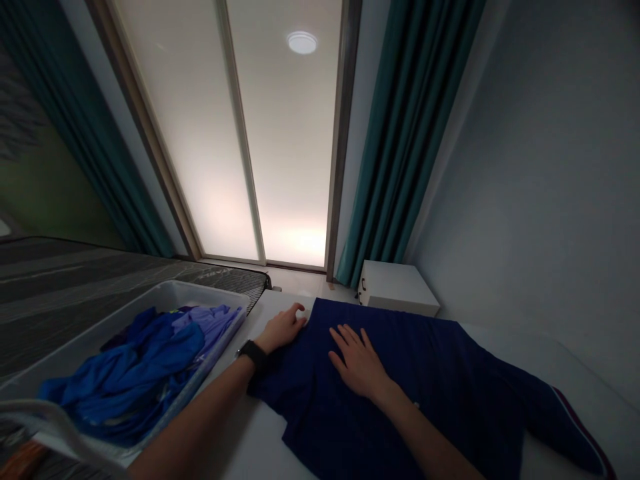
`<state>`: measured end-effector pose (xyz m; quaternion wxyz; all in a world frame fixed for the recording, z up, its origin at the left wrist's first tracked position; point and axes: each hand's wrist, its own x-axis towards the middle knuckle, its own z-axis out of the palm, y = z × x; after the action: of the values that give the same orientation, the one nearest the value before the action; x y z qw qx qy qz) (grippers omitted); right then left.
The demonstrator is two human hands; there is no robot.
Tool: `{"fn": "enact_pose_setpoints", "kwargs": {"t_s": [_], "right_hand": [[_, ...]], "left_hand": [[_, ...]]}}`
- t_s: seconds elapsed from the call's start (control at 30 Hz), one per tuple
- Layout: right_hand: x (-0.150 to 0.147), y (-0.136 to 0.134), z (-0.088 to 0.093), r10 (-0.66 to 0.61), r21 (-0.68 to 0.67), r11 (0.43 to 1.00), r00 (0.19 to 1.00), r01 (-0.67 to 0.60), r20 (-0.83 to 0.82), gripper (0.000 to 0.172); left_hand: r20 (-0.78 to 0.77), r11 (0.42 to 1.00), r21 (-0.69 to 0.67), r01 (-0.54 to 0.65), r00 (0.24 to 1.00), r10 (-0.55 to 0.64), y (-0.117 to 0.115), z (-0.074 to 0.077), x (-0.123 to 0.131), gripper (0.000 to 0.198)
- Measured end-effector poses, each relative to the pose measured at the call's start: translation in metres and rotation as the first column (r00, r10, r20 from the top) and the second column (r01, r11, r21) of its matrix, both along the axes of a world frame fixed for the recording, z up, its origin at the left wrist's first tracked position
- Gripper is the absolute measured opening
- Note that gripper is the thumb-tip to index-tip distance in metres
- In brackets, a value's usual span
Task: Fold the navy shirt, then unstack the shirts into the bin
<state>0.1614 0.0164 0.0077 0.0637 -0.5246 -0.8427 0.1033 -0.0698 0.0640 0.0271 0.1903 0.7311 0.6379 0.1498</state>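
Observation:
A dark blue garment (420, 360) lies spread on a white surface (250, 433), one sleeve with a striped cuff reaching to the lower right. My right hand (357, 362) rests flat on its upper part, fingers spread. At the garment's upper left edge is my left hand (284, 327), fingers apart and slightly bent, with a black watch (253, 353) on the wrist. Nothing shows in either hand.
Left of the surface, a clear plastic bin (173, 288) holds crumpled blue and purple clothes (135, 367). Beyond stand a small white cabinet (397, 285), teal curtains (400, 147) and frosted sliding doors (290, 147). A grey wall (540, 200) rises at right.

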Motion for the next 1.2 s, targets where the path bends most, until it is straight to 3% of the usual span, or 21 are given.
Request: {"fn": "enact_pose_setpoints", "kwargs": {"t_s": [0.17, 0.33, 0.53, 0.63, 0.7, 0.77, 0.83, 0.9, 0.97, 1.07, 1.2], "right_hand": [[0.0, -0.002, -0.004, -0.05, -0.054, 0.997, 0.998, 0.052, 0.042, 0.063], [0.002, 0.001, -0.001, -0.049, -0.048, 0.998, 0.998, 0.051, 0.046, 0.062], [-0.002, -0.03, 0.011, 0.151, 0.019, 0.988, 0.986, -0.15, -0.067, 0.055], [-0.008, -0.048, 0.013, 0.251, 0.02, 0.968, 0.959, -0.25, -0.132, 0.054], [-0.011, -0.056, 0.011, 0.276, 0.004, 0.96, 0.95, -0.278, -0.146, 0.054], [-0.013, -0.059, 0.01, 0.28, -0.003, 0.959, 0.949, -0.284, -0.146, 0.053], [-0.014, -0.06, 0.009, 0.276, 0.006, 0.96, 0.95, -0.278, -0.142, 0.052], [-0.014, -0.06, 0.008, 0.271, 0.021, 0.962, 0.953, -0.271, -0.136, 0.051], [-0.014, -0.06, 0.008, 0.266, 0.035, 0.964, 0.955, -0.264, -0.131, 0.051], [-0.015, -0.061, 0.008, 0.265, 0.046, 0.964, 0.956, -0.262, -0.125, 0.05], [-0.014, -0.061, 0.006, 0.258, 0.061, 0.966, 0.958, -0.252, -0.123, 0.05]], "left_hand": [[0.18, 0.981, -0.098, 0.166, 0.973, -0.146, -0.015, 0.011, -0.019, 0.052], [0.423, 0.999, -0.043, 0.024, 0.906, -0.003, -0.033, 0.003, -0.033, 0.05], [0.744, 0.966, -0.081, -0.246, 0.63, 0.223, -0.039, -0.011, -0.039, 0.058], [0.855, 0.96, -0.172, -0.223, 0.45, 0.257, -0.043, -0.004, -0.041, 0.06], [0.899, 0.972, -0.174, -0.157, 0.376, 0.222, -0.051, 0.007, -0.042, 0.055], [0.908, 0.984, -0.131, -0.117, 0.384, 0.166, -0.061, 0.016, -0.042, 0.049], [0.874, 0.988, -0.079, -0.134, 0.467, 0.133, -0.072, 0.017, -0.042, 0.049], [0.812, 0.98, -0.044, -0.196, 0.565, 0.149, -0.082, 0.011, -0.043, 0.054], [0.768, 0.97, -0.047, -0.237, 0.613, 0.187, -0.09, 0.0, -0.044, 0.062], [0.772, 0.974, -0.102, -0.204, 0.6, 0.207, -0.103, -0.011, -0.049, 0.072], [0.84, 0.987, -0.163, -0.01, 0.523, 0.144, -0.121, -0.004, -0.053, 0.073]]}}
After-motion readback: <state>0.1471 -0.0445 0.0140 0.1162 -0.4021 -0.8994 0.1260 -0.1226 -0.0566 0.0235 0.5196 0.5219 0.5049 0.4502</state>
